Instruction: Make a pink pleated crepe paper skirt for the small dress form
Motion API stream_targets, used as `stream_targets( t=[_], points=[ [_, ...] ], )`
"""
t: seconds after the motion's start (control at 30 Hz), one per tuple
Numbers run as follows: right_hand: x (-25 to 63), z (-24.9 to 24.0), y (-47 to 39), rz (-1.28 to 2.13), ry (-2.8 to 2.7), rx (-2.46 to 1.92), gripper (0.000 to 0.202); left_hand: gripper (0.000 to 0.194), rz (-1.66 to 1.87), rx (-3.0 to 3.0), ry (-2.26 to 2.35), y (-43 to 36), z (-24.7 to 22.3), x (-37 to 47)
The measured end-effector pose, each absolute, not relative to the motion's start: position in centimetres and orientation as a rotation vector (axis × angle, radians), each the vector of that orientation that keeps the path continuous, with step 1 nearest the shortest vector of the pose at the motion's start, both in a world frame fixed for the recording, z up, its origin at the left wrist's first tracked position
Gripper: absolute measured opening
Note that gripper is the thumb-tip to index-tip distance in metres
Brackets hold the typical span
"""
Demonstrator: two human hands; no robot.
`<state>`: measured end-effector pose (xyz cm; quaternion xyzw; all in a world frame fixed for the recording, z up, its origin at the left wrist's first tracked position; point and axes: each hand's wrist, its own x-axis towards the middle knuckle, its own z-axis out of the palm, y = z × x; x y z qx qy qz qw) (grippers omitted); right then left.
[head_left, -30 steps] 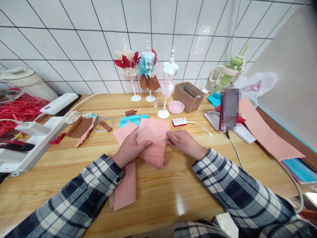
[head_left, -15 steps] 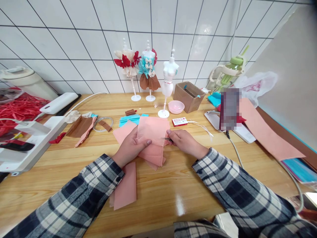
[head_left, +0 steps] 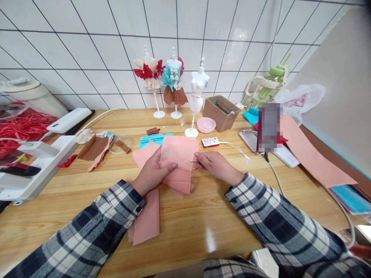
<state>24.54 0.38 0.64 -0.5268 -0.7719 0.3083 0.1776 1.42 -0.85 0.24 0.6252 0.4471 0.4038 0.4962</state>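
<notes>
Head view: left hand (head_left: 153,173) grips the upper pink sheet (head_left: 179,148), thumb on top at its lower left, the other fingers tucked out of sight behind. Right hand (head_left: 213,164) is closed around a small metal tool (head_left: 196,162), probably little scissors; its tip lies at the sheet's right side, across from the left thumb. Whether the blades are parted, cannot tell. More pink pieces (head_left: 177,181) lie just under the left fingers and below the tool tip, edges fanned and uneven. A folded pink strip (head_left: 149,220) rests on the worktop (head_left: 203,227) nearer the body, beside the left cuff. Blue strips (head_left: 151,140) sit just beyond the left fingers; a red-and-white box (head_left: 210,142) beyond the right ones; a bare dress form (head_left: 197,87) farther off. Risks, as judged: layers look thin and loosely stacked, pinned at one side only, so a push from the tool could slide them out of line and leave a crooked edge. Tip sits close over the lower pieces; a low angle might nick one unintended. Pulling the hands apart could tear the sheet from its right edge. Left thumb points toward the tip; a slip leftward could catch it.
</notes>
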Motion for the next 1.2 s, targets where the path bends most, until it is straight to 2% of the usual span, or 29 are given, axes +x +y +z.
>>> stream_targets(
  t=[0.37,0.9,1.2],
  points=[
    [24.56,0.78,0.26,0.909,-2.169,-1.484,0.055,0.075,1.026,1.488,1.033,-0.97,0.22,1.54],
    [24.59,0.84,0.32,0.731,-2.256,-1.618,0.054,0.085,1.046,1.47,1.002,-0.93,0.16,1.35],
    [24.63,1.0,0.35,0.711,-2.26,-1.618,0.055,0.082,1.054,1.41,0.963,-0.97,0.09,1.29]
  ],
)
